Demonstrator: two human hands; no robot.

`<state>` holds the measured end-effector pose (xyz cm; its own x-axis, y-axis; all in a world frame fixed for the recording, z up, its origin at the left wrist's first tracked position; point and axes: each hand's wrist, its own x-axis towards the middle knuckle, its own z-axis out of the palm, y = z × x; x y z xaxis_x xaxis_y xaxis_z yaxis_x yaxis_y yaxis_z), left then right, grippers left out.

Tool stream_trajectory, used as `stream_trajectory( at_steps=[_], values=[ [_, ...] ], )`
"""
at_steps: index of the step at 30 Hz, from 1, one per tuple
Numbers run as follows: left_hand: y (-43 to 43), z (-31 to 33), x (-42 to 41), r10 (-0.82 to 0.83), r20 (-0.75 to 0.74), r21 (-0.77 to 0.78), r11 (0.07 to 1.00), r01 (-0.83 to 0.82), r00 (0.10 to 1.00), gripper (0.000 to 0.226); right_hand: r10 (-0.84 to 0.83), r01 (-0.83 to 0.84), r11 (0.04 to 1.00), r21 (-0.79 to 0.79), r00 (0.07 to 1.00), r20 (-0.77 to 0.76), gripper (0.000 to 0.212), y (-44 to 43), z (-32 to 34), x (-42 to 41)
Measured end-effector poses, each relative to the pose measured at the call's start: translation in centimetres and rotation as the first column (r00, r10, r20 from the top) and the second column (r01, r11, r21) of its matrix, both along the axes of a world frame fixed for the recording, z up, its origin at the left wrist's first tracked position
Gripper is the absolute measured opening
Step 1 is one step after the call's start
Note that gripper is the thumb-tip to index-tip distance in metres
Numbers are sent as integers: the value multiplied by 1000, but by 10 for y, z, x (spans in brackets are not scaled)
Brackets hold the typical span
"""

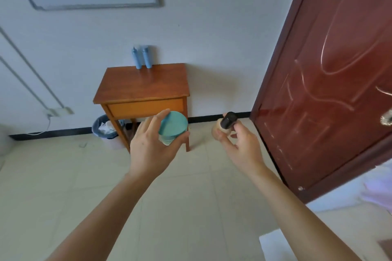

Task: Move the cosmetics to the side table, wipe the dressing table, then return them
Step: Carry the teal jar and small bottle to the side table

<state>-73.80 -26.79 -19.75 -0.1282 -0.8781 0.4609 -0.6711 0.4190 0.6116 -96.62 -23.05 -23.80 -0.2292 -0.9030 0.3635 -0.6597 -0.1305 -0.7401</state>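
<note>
My left hand [148, 144] grips a round jar with a teal lid [172, 126], held in the air in front of the wooden side table [144, 89]. My right hand [239, 144] holds a small beige bottle with a black cap [227, 123], also in the air, to the right of the table. Two blue bottles [142, 57] stand upright at the back edge of the side table, against the wall. The dressing table is not in view.
A bin with a blue liner [105, 128] stands on the floor under the table's left side. A dark red door [328, 74] stands open at the right. A socket with a white cable [57, 112] is on the left wall. Pale tiled floor lies below.
</note>
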Motion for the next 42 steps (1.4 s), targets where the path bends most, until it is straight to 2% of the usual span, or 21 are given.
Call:
stream_trajectory(
  at_steps=[8, 13, 21, 28, 33, 42],
  values=[
    [-115, -22, 26, 145, -23, 21, 989, -144, 989, 71, 96, -96, 995, 21, 995, -26, 32, -144, -25, 18],
    [-220, -31, 22, 216, -29, 40, 976, -215, 976, 71, 145, -145, 989, 10, 989, 2, 31, -263, -43, 19],
    [-416, -4, 7, 328, -56, 49, 944, -326, 943, 69, 216, -216, 975, -45, 976, 12, 29, -471, -20, 5],
    [-529, -9, 40, 409, -74, 83, 912, -403, 910, 71, 270, -269, 963, -27, 963, 25, 24, -606, -14, 34],
    [-615, -38, 80, 392, -55, 140, 914, -381, 918, 71, 278, -277, 959, 58, 961, -9, 25, -683, -39, 69],
    [-795, -67, 166, 245, 15, 290, 927, -239, 969, 72, 98, -83, 965, 248, 994, -45, 13, -800, -52, 137]
  ],
)
